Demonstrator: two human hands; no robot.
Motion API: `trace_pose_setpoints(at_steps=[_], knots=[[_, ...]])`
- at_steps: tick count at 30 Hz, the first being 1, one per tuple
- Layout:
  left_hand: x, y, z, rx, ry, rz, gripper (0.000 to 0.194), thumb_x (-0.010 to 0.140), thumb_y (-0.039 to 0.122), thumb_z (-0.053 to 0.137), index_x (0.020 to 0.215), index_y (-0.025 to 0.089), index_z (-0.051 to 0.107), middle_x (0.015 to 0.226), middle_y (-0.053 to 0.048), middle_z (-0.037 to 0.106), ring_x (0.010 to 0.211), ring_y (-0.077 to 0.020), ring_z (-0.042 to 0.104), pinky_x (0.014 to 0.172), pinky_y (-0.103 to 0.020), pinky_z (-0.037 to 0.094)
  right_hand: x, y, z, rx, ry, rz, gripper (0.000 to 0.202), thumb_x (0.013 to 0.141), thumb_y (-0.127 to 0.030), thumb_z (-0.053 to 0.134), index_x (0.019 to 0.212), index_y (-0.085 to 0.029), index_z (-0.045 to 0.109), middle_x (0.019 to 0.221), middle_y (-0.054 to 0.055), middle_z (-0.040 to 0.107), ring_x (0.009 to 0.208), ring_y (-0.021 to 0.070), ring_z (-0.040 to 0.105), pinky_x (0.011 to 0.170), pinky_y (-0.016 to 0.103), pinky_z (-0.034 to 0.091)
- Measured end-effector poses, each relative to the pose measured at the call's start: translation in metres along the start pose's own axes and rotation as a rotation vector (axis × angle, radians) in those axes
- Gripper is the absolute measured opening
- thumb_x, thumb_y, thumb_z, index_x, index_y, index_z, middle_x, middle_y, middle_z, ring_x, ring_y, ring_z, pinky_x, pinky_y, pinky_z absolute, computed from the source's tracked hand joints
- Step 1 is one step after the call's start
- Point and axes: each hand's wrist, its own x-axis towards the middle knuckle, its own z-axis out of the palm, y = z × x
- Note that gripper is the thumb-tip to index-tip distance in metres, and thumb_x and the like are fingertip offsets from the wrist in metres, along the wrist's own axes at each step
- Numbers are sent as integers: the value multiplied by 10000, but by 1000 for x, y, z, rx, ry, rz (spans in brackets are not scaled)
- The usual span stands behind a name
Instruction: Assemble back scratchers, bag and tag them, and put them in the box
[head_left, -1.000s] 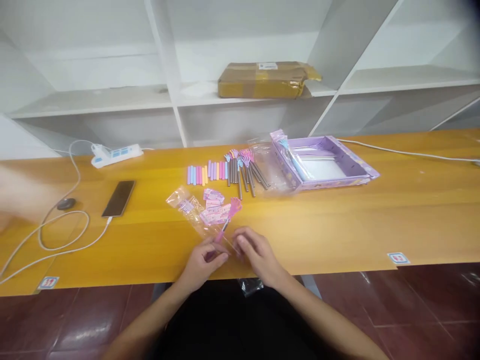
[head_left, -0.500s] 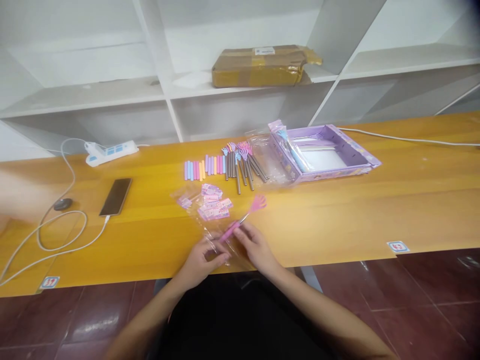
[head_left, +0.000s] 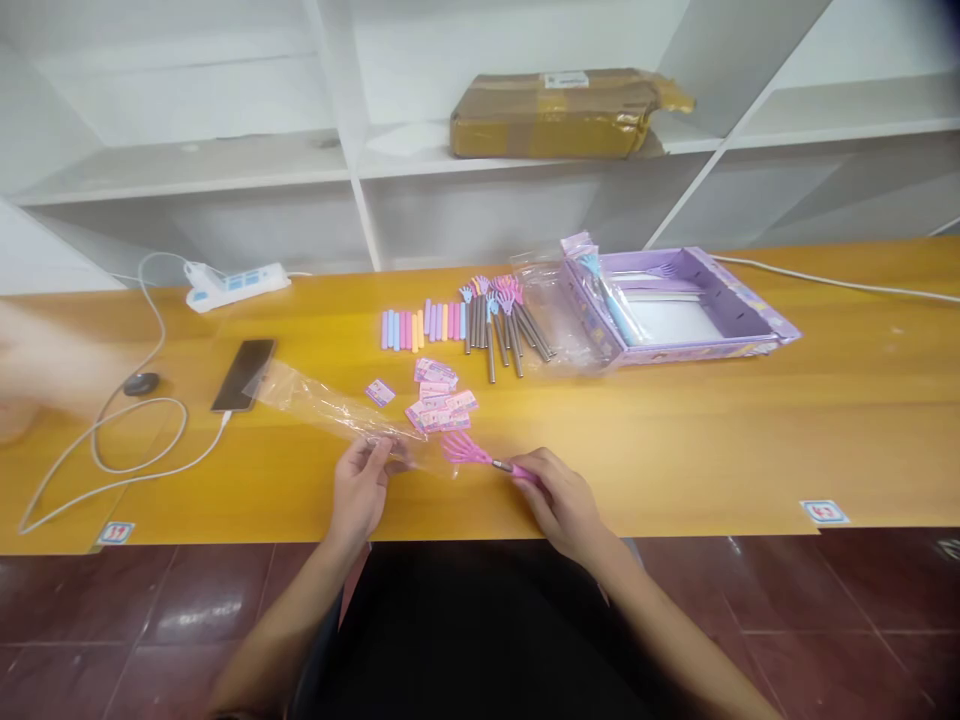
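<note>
Between its fingers my left hand [head_left: 364, 488] pinches a clear plastic bag [head_left: 322, 402], which stretches left toward the phone. My right hand [head_left: 559, 497] grips the pink handle of a small hand-shaped scratcher [head_left: 466, 449], its pink fingers pointing left at the bag's end. Beyond the hands lie pink printed cards [head_left: 442, 405] in a loose pile, with one purple card [head_left: 380, 392] apart to the left. Behind them are a row of coloured handles [head_left: 401, 331] and several metal-stemmed scratchers [head_left: 491, 340] with hand-shaped heads.
A purple open box [head_left: 705, 345] stands at the back right, a bagged blue scratcher [head_left: 616, 308] over its left side. Clear bags lie beside it. At left are a phone [head_left: 244, 375], cables and a power strip [head_left: 238, 288]. A taped carton [head_left: 551, 125] rests on the shelf.
My hands have moved apart. The bag now extends left from my left hand, while the scratcher has turned from pointing up-right to pointing left in my right hand. The camera view has shifted slightly.
</note>
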Motion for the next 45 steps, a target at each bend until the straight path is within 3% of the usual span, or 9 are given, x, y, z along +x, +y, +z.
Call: trace_pose_setpoints(at_steps=[5, 16, 22, 28, 34, 37, 40, 45], knots=[[1, 2, -1, -22, 20, 25, 313, 836, 418, 927, 827, 174, 731, 870, -27, 741, 793, -144, 730, 689, -247, 650, -2, 8, 1, -27, -52, -55, 271, 1066, -126, 600, 1305, -249, 637, 1041, 84, 727, 884, 198, 719, 743, 319, 599], [2, 0, 1, 17, 18, 10, 362, 796, 455, 954, 860, 175, 734, 880, -30, 770, 848, -170, 762, 697, -258, 654, 3, 5, 1, -63, -151, -20, 194, 1117, -221, 544, 1265, -240, 668, 1013, 79, 736, 840, 190, 708, 726, 321, 580], [-2, -9, -1, 142, -87, -15, 348, 827, 466, 920, 944, 175, 770, 959, -71, 805, 859, -212, 780, 761, -341, 681, 4, 3, 2, -57, -183, 9, 200, 1134, -260, 517, 1268, -247, 665, 1011, 84, 725, 841, 199, 697, 734, 345, 588], [-5, -16, -4, 231, -187, -55, 361, 845, 448, 903, 1060, 185, 779, 964, -61, 810, 873, -215, 783, 822, -345, 679, 3, -2, 10, -23, -210, 30, 204, 1130, -258, 533, 1292, -249, 656, 1058, 86, 712, 889, 207, 710, 795, 357, 613], [-7, -14, -1, 294, -281, -84, 334, 873, 450, 881, 1022, 161, 801, 989, -105, 840, 881, -244, 806, 853, -368, 674, 2, -14, 23, 34, -233, 81, 240, 1132, -277, 528, 1351, -249, 621, 1134, 108, 707, 974, 228, 727, 873, 388, 630], [-6, -11, 0, 254, -228, -67, 358, 864, 474, 885, 1020, 162, 802, 981, -105, 842, 873, -251, 808, 833, -372, 677, 2, -17, 23, 59, -293, 134, 321, 1112, -304, 568, 1428, -253, 562, 1201, 122, 703, 972, 231, 723, 860, 399, 630], [-4, -7, 2, 154, -107, -30, 380, 830, 487, 915, 1001, 170, 793, 925, -73, 829, 793, -207, 784, 772, -330, 667, 4, -16, 19, 149, -288, 223, 372, 1096, -304, 583, 1456, -246, 513, 1096, 84, 705, 855, 196, 688, 789, 363, 612], [0, -1, 1, 47, -7, 0, 367, 820, 471, 930, 981, 183, 771, 903, -40, 800, 780, -162, 761, 723, -263, 624, 8, -14, 9, 298, -224, 275, 159, 1103, -313, 563, 1236, -242, 612, 906, 24, 661, 731, 158, 613, 661, 295, 538]])
